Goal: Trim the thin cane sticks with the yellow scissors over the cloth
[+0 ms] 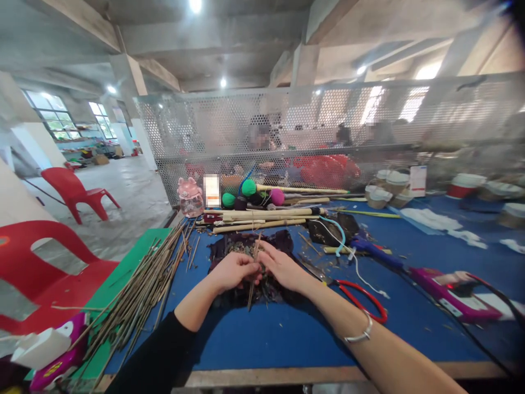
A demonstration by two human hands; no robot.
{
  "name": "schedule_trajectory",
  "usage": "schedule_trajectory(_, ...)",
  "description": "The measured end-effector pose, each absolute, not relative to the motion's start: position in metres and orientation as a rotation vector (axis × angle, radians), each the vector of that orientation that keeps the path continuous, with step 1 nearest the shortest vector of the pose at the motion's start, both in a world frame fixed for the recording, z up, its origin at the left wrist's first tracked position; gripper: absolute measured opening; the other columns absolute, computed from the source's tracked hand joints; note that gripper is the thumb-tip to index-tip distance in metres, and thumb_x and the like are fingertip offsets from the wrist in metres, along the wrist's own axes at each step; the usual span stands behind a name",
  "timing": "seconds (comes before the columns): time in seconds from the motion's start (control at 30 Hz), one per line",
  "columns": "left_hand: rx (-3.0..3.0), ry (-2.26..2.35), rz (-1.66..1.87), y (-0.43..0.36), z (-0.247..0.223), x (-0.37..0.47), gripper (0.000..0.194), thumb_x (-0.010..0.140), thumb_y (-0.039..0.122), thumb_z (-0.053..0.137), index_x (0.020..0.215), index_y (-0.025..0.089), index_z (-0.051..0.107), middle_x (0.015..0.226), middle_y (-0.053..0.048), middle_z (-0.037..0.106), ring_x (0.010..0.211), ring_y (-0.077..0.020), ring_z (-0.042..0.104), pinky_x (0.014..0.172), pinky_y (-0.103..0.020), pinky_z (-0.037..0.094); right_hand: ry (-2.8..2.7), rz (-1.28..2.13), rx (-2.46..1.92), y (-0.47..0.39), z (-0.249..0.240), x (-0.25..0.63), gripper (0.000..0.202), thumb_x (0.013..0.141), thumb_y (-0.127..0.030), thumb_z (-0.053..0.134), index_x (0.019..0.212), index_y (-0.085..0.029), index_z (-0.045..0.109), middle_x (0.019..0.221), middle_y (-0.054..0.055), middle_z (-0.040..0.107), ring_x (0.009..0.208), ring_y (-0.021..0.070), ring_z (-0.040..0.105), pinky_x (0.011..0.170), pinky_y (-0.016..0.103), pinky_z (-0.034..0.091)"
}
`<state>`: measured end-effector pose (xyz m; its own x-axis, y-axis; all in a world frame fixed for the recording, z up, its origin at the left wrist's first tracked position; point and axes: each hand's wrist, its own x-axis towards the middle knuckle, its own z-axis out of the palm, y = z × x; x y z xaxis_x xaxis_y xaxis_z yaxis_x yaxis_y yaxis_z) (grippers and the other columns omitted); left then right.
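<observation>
Both hands meet over a dark cloth (287,239) strewn with plant bits at the middle of the blue table. My left hand (235,272) has its fingers closed round a thin brown stick (250,295), which stands nearly upright in the view. My right hand (281,266) touches the same stick from the other side, its fingers bent over it; the fingertips are partly hidden. Just right of the cloth lie scissors with red handles (379,316), beside my right forearm.
A pile of thin sticks (143,290) lies at the left on a green mat (100,284). Behind the cloth are thicker sticks (262,224) and a pink jar (191,198). A blue glue gun (377,251), a purple power strip (455,295) and paper cups (396,180) are at the right.
</observation>
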<state>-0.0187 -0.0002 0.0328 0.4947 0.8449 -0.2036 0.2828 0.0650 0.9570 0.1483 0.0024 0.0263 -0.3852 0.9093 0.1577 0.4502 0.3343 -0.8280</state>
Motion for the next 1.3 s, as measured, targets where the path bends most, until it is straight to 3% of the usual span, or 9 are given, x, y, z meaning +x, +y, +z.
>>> schedule_trajectory(0.13,1.421,1.053,0.684,0.008,0.030,-0.022,0.036,0.066,0.046,0.058,0.076,0.012,0.062,0.074,-0.006,0.064,0.065,-0.0132,0.059,0.038,-0.014,0.028,-2.138,0.410,-1.432,-0.034,0.019,0.199,0.037,0.082,-0.036,0.042,0.114,-0.022,0.052,0.107,0.007,0.058,0.099,0.0218,0.051,0.087,0.036,0.038)
schedule_trajectory(0.27,1.222,1.013,0.833,0.010,0.021,-0.022,0.037,0.065,0.045,0.060,0.084,0.012,0.059,0.070,-0.004,0.060,0.055,-0.0089,0.056,0.036,-0.013,0.026,-2.047,0.007,-1.851,-0.057,0.001,0.266,0.035,0.083,-0.033,0.036,0.106,-0.020,0.057,0.101,0.010,0.061,0.094,0.0245,0.054,0.085,0.039,0.040)
schedule_trajectory(0.5,1.208,0.967,0.920,-0.004,0.009,-0.019,0.034,0.062,0.044,0.063,0.072,0.013,0.054,0.056,0.002,0.050,0.044,-0.0048,0.046,0.033,-0.013,0.026,-2.041,-0.146,-1.953,-0.074,-0.016,0.285,0.040,0.078,-0.043,0.042,0.106,-0.019,0.057,0.094,0.011,0.057,0.087,0.0236,0.055,0.077,0.034,0.043)
schedule_trajectory(0.83,1.403,1.057,0.979,-0.010,0.013,-0.015,0.034,0.065,0.047,0.059,0.071,0.015,0.050,0.051,0.003,0.051,0.038,-0.0052,0.042,0.032,-0.016,0.027,-1.997,0.225,-1.947,-0.073,-0.010,0.286,0.041,0.074,-0.041,0.045,0.110,-0.024,0.054,0.095,0.008,0.061,0.082,0.0219,0.059,0.071,0.031,0.045)
schedule_trajectory(0.93,1.412,1.052,0.986,-0.010,0.009,-0.014,0.035,0.068,0.050,0.055,0.072,0.016,0.047,0.047,0.005,0.049,0.035,-0.0064,0.043,0.033,-0.016,0.028,-1.708,0.418,-1.905,-0.086,-0.003,0.282,0.039,0.069,-0.045,0.050,0.099,-0.021,0.058,0.079,0.006,0.062,0.072,0.0208,0.058,0.065,0.031,0.045)
schedule_trajectory(1.0,1.432,1.036,0.994,-0.010,0.005,-0.014,0.035,0.069,0.052,0.053,0.073,0.017,0.046,0.045,0.006,0.048,0.033,-0.0067,0.043,0.034,-0.017,0.029,-1.481,0.676,-1.843,-0.096,0.005,0.275,0.045,0.062,-0.046,0.058,0.099,-0.020,0.055,0.062,0.001,0.056,0.056,0.0173,0.054,0.053,0.028,0.044)
schedule_trajectory(1.1,1.481,1.028,0.999,-0.009,0.000,-0.014,0.034,0.071,0.051,0.052,0.074,0.017,0.045,0.046,0.006,0.049,0.032,-0.0067,0.042,0.035,-0.018,0.031,-1.242,1.128,-1.530,-0.103,0.018,0.258,0.050,0.060,-0.047,0.063,0.103,-0.025,0.049,0.069,-0.001,0.054,0.045,0.0087,0.044,0.037,0.020,0.034)
schedule_trajectory(1.2,1.501,1.062,0.998,-0.006,-0.002,-0.015,0.033,0.071,0.050,0.051,0.074,0.017,0.046,0.047,0.005,0.049,0.033,-0.0064,0.041,0.035,-0.018,0.030,-1.129,1.408,-1.266,-0.085,0.028,0.230,0.036,0.063,-0.048,0.062,0.084,-0.022,0.050,0.059,-0.004,0.044,0.042,0.0048,0.035,0.033,0.016,0.026)
schedule_trajectory(1.3,1.435,1.106,1.012,-0.003,0.000,-0.017,0.034,0.072,0.051,0.049,0.072,0.018,0.045,0.045,0.006,0.047,0.033,-0.0057,0.039,0.036,-0.018,0.029,-1.187,1.481,-1.192,-0.044,0.034,0.197,0.038,0.062,-0.042,0.065,0.088,-0.022,0.046,0.050,-0.010,0.034,0.037,0.0033,0.030,0.032,0.013,0.025)
